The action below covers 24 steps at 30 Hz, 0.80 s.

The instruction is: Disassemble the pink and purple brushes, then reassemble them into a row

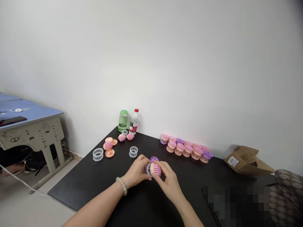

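Plain small room, makeshift hand-assembly spot, not shop or lab. Bare white wall (pixel 151 63); black tabletop (pixel 78 186) with rows of silicone scalp brushes (pixel 187 148); cardboard parcel (pixel 247 162); water bottle (pixel 133 122); blue-topped school desk (pixel 30 113); pale tile floor (pixel 21 205).

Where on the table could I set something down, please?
Bare table lies left of the left hand holding the brush, in front of the plastic rings; also right of the right hand, below the brush row and cardboard box. The back corner by the bottles is crowded.
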### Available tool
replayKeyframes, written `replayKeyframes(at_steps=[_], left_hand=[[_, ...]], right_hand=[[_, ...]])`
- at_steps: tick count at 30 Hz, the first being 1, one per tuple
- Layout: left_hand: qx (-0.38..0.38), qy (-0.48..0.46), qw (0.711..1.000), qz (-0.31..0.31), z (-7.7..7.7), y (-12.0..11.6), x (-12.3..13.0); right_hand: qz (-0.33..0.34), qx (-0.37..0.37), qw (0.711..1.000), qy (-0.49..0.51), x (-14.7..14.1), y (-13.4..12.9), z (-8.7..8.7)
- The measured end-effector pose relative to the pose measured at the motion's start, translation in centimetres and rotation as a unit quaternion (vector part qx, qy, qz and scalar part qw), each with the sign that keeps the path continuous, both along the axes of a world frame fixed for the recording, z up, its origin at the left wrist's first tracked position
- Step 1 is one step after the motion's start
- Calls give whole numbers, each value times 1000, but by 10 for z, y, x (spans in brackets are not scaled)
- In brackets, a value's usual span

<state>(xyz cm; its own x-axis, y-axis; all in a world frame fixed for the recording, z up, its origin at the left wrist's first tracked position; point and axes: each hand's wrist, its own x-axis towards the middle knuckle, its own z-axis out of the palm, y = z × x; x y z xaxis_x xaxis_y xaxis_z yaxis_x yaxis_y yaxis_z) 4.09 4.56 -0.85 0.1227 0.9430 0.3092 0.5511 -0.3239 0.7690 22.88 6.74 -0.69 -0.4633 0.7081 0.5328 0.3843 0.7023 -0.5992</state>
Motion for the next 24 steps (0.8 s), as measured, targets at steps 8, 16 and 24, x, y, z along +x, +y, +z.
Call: replayKeyframes(at_steps=[8, 16, 24], left_hand=[[-15, 0, 1000, -9, 3, -2, 1], [-118, -245, 958, -86, -4, 2, -4], [-166, -374, 900, -152, 6, -4, -1]], right_hand=[[20, 2, 1000, -5, 5, 2, -7], [60, -13, 998, 12, 10, 5, -3], [55, -37, 996, 57, 11, 2, 0]])
